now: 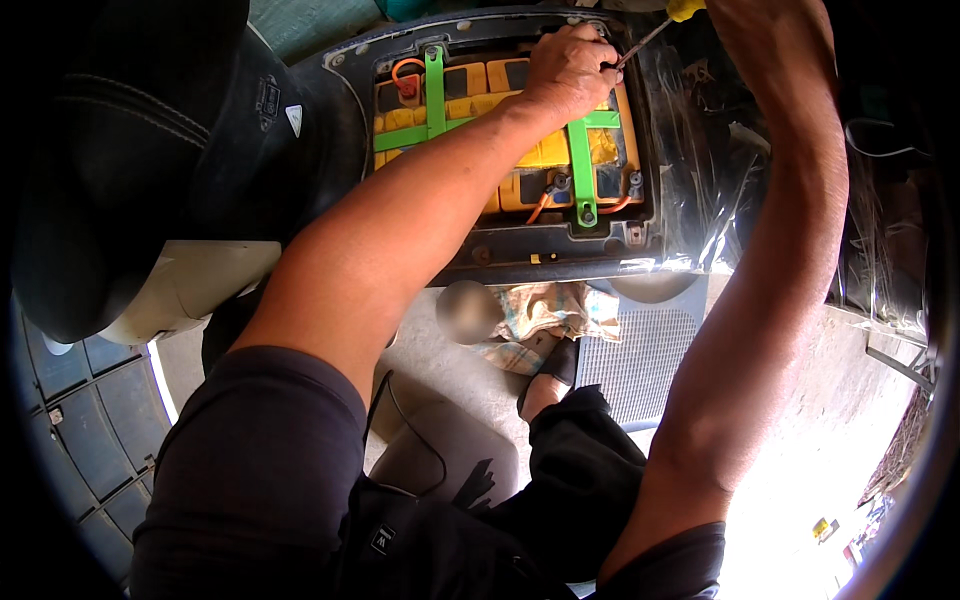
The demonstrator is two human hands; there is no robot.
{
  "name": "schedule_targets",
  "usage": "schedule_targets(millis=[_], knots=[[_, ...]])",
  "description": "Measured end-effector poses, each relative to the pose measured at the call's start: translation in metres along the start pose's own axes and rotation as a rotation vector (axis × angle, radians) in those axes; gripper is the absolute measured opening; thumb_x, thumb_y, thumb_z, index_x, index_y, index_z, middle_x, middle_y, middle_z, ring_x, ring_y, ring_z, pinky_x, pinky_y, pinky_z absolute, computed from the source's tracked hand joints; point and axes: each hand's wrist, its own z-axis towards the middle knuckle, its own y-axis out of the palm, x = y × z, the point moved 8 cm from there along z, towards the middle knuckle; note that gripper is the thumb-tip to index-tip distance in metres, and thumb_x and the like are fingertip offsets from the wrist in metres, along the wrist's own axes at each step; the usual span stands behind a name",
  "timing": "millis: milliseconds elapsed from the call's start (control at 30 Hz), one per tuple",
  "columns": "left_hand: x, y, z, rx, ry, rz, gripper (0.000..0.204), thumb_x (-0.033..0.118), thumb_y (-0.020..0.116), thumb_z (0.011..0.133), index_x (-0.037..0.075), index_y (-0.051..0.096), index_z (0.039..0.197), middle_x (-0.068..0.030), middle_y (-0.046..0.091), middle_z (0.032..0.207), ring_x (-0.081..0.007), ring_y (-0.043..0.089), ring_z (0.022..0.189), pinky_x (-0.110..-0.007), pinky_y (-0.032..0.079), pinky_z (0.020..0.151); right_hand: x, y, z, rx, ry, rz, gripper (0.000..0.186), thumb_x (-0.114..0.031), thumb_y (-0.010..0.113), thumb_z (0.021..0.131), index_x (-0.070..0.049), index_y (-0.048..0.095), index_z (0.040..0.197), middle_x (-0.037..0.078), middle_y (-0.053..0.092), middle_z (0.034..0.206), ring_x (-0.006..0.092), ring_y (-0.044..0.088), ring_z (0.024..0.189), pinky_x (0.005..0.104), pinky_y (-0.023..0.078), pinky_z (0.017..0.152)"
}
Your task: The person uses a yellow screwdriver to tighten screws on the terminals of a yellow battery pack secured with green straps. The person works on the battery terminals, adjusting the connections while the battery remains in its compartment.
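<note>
A black-rimmed compartment (650, 180) at the top centre holds several orange-and-black batteries (465, 80) with yellow wrapping between them. Green metal brackets (582, 165) cross over the batteries, and orange cables run to their terminals. At the compartment's far right corner is my left hand (572, 72), its fingers curled together; what they pinch is hidden. A screwdriver (645, 42) with a yellow handle slants down from the upper right, its tip beside my left fingertips. My right hand (752, 10) is at that handle, gripping it, though the upper edge cuts off most of the fingers.
A black stitched seat (130, 130) stands at the left. Clear plastic film (710, 190) covers the surface right of the compartment. Below lie a patterned cloth (550, 308) and a blue-grey plastic grid panel (640, 365), near my foot. Grey tiles (90, 430) show at lower left.
</note>
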Motion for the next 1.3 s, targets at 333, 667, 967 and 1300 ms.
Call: schedule_targets(millis=[333, 667, 967, 1300], knots=[[-0.004, 0.002, -0.001, -0.001, -0.012, -0.032, 0.019, 0.028, 0.075, 0.075, 0.013, 0.074, 0.086, -0.0005, 0.063, 0.092, -0.0248, 0.059, 0.096, -0.039, 0.046, 0.083, -0.015, 0.001, 0.010, -0.158, 0.338, 0.197, 0.039, -0.013, 0.066, 0.080, 0.005, 0.059, 0.115, 0.022, 0.068, 0.095, 0.0300, 0.067, 0.082, 0.0339, 0.053, 0.075], [-0.001, 0.000, -0.001, 0.021, 0.001, -0.020, 0.020, 0.030, 0.076, 0.076, 0.013, 0.074, 0.086, -0.0002, 0.062, 0.092, -0.0246, 0.059, 0.097, -0.041, 0.045, 0.083, 0.011, -0.002, 0.010, -0.182, 0.320, -0.071, 0.041, -0.016, 0.067, 0.079, 0.006, 0.060, 0.113, 0.021, 0.068, 0.091, 0.0271, 0.068, 0.082, 0.0339, 0.053, 0.076], [-0.001, 0.000, -0.002, 0.031, 0.011, 0.022, 0.021, 0.032, 0.075, 0.076, 0.015, 0.074, 0.088, -0.0002, 0.062, 0.092, -0.0251, 0.060, 0.096, -0.040, 0.046, 0.082, 0.006, 0.000, 0.010, -0.190, 0.402, -0.078, 0.037, -0.017, 0.069, 0.079, 0.006, 0.062, 0.107, 0.018, 0.068, 0.086, 0.0238, 0.066, 0.077, 0.0326, 0.052, 0.071], [0.002, -0.002, 0.002, -0.116, -0.102, -0.026, 0.018, 0.027, 0.068, 0.078, 0.010, 0.068, 0.083, -0.0097, 0.059, 0.093, -0.0304, 0.058, 0.094, -0.043, 0.048, 0.080, -0.009, 0.002, 0.002, -0.294, 0.152, 0.186, 0.033, -0.009, 0.068, 0.075, 0.007, 0.061, 0.103, 0.019, 0.066, 0.088, 0.0231, 0.065, 0.078, 0.0313, 0.051, 0.074]])
